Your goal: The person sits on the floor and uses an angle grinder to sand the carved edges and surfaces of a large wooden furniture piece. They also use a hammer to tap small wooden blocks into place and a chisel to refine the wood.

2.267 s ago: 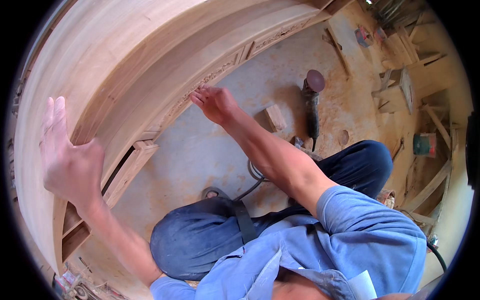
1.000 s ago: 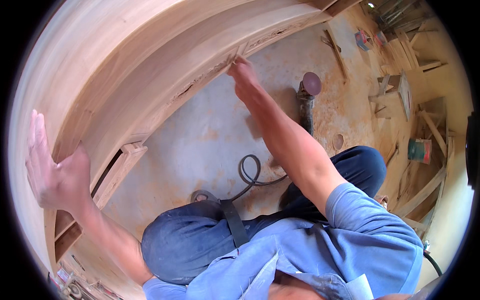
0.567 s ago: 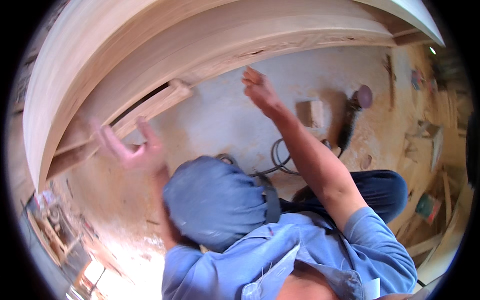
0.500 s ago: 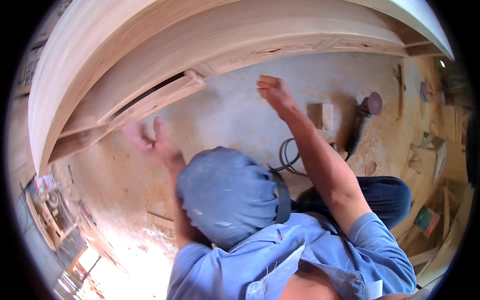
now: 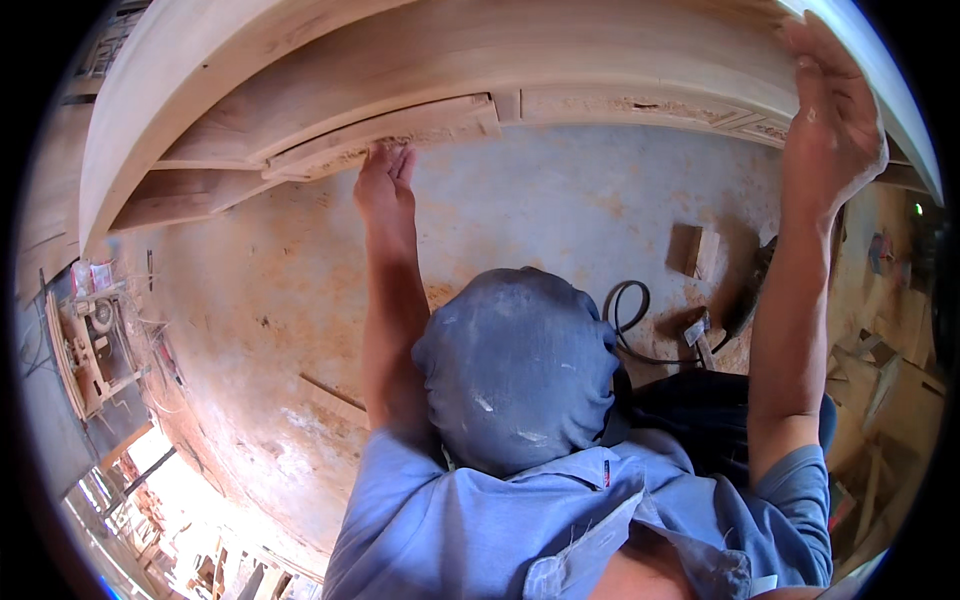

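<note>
My left hand (image 5: 387, 180) reaches up to a pale wooden drawer front (image 5: 400, 127), its outstretched fingertips against the rough lower edge. That front sits slightly askew in a long wooden cabinet (image 5: 560, 60). At the upper right, my right hand (image 5: 838, 125) lies with fingers extended on the cabinet's pale curved outer edge (image 5: 893, 85). Further right along the cabinet runs a carved front (image 5: 640, 104). A rounded, dusty blue cloth-covered shape (image 5: 515, 370) fills the lower middle between my arms.
On the stained floor (image 5: 300, 300) rest a wooden block (image 5: 703, 254), a looped black cable (image 5: 625, 340) and a dark power tool (image 5: 752, 295), partly behind my right forearm. A thin stick (image 5: 333, 390) lies at left. Wood scraps (image 5: 880, 390) crowd the right side.
Both hands have moved up, the left onto the drawer front and the right out to the cabinet's edge. The dark gap along the drawer front has narrowed. The view has shifted.
</note>
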Available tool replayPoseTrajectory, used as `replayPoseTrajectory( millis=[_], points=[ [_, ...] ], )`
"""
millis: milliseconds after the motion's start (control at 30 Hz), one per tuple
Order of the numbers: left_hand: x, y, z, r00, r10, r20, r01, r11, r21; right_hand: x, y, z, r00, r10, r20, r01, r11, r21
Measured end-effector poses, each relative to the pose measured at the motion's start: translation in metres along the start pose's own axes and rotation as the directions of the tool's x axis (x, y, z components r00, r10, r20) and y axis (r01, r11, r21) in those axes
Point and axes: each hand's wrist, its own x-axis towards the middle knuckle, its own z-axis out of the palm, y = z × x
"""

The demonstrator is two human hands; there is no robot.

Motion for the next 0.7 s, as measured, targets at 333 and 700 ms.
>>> replayPoseTrajectory(
  millis=[333, 700],
  points=[
    [0.013, -0.013, -0.004, 1.000, -0.005, -0.003, 0.004, 0.998, -0.069, 0.014, 0.043, -0.034, 0.996, -0.053, -0.070, 0.051, 0.998, -0.032],
    [-0.021, 0.020, -0.022, 0.977, -0.206, -0.052, 0.212, 0.962, 0.174, -0.075, 0.189, -0.311, 0.628, 0.638, 0.446, -0.022, 0.587, -0.809]
  ],
)
